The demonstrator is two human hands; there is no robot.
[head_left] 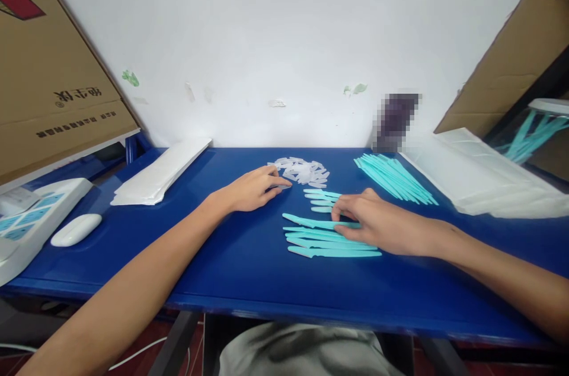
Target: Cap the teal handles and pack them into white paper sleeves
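My left hand [255,188] rests on the blue table [213,257], fingers stretched toward a small heap of clear plastic caps [302,170], fingertips touching one at its near edge. My right hand [377,223] lies over a row of several teal plastic sticks [324,239] laid side by side, its fingers curled and pinching the end of one of them. A few more teal sticks [320,198] lie between the caps and that row.
A larger pile of teal sticks [393,179] lies at the back right beside stacked clear sleeves [480,177]. White bags [162,174] lie at the back left, a white mouse [76,229] and a scale [26,222] at the left edge. Cardboard boxes [48,67] flank both sides.
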